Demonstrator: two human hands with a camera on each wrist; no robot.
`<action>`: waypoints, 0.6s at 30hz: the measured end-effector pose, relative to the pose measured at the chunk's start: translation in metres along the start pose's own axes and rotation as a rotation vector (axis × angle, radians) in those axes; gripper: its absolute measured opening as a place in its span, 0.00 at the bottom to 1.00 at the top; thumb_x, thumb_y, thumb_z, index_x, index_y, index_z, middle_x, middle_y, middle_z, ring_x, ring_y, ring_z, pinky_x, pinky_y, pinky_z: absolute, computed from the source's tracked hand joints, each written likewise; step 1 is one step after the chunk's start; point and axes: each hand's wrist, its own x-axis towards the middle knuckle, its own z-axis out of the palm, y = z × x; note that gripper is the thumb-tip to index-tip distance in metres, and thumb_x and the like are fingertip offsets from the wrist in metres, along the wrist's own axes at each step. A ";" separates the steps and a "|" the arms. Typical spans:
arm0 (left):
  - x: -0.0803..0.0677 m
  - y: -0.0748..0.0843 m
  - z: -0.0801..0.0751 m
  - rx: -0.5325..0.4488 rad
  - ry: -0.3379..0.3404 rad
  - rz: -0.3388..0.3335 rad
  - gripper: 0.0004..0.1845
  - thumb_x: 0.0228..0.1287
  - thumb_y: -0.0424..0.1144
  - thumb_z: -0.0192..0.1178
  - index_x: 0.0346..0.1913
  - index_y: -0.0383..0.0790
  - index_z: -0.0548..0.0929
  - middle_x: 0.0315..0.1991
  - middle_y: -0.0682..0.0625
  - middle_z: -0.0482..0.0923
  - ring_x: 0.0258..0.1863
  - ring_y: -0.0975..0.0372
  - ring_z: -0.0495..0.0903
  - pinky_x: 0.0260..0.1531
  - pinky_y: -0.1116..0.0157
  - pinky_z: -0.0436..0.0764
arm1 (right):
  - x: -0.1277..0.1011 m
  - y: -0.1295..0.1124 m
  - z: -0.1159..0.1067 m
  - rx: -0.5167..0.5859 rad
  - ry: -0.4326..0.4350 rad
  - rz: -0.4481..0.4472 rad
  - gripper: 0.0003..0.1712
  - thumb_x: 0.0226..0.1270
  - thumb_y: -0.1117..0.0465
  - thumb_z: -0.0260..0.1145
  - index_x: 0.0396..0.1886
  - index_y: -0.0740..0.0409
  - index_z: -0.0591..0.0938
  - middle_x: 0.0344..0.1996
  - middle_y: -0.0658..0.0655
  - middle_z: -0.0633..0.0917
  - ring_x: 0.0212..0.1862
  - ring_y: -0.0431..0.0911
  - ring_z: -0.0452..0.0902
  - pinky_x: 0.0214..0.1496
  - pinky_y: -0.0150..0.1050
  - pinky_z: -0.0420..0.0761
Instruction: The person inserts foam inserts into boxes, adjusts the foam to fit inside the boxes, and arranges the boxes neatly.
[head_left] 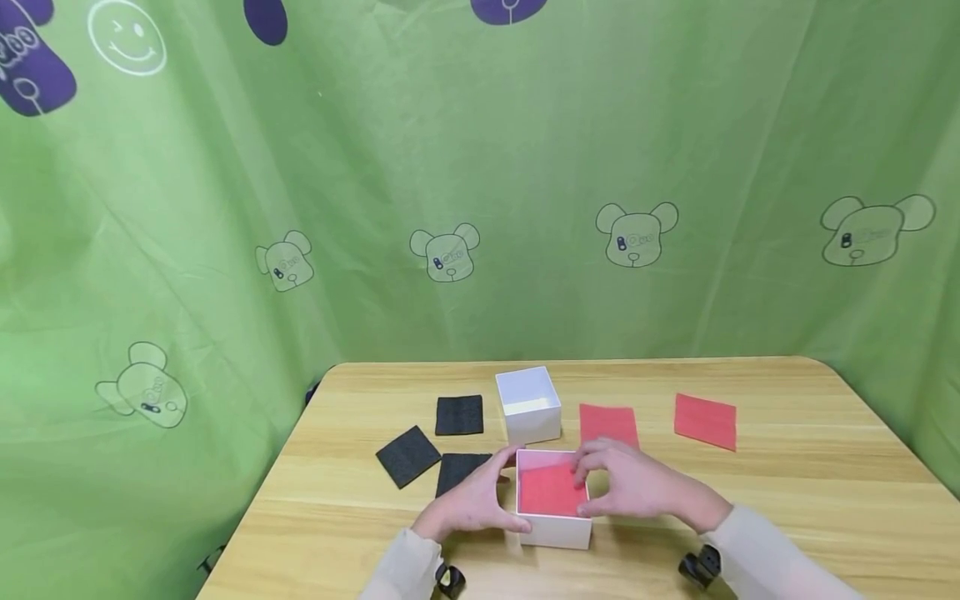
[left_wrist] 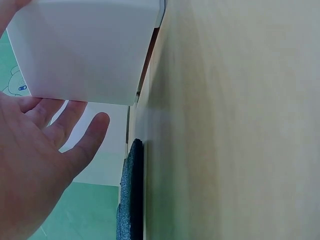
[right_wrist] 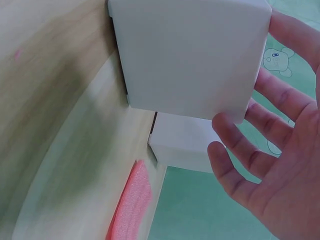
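At the lower middle of the frame, a white open box (head_left: 553, 521) stands on the wooden table (head_left: 787, 500), with a red foam sheet (head_left: 551, 489) lying inside it. The left hand (head_left: 474, 500) rests against its left wall and the right hand (head_left: 637, 482) against its right rim, both with fingers loosely spread, not clamped. Just behind stands a second white box (head_left: 529, 404). Black foam squares (head_left: 408, 455) lie to the left, red sheets (head_left: 705, 421) to the right.
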 end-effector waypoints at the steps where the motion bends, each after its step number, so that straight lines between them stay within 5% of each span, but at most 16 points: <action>1: 0.000 0.000 0.000 0.000 0.000 -0.001 0.55 0.43 0.48 0.76 0.72 0.53 0.52 0.66 0.53 0.61 0.64 0.62 0.61 0.61 0.64 0.67 | 0.001 0.000 0.000 -0.003 -0.002 -0.004 0.13 0.47 0.43 0.74 0.30 0.37 0.82 0.48 0.47 0.79 0.55 0.53 0.70 0.59 0.61 0.66; 18: 0.000 -0.001 0.000 0.008 0.004 -0.006 0.56 0.43 0.48 0.76 0.73 0.51 0.51 0.66 0.55 0.61 0.64 0.64 0.61 0.62 0.64 0.66 | 0.010 -0.011 -0.002 -0.032 -0.007 -0.015 0.18 0.42 0.48 0.76 0.32 0.44 0.80 0.34 0.38 0.76 0.42 0.42 0.72 0.46 0.46 0.76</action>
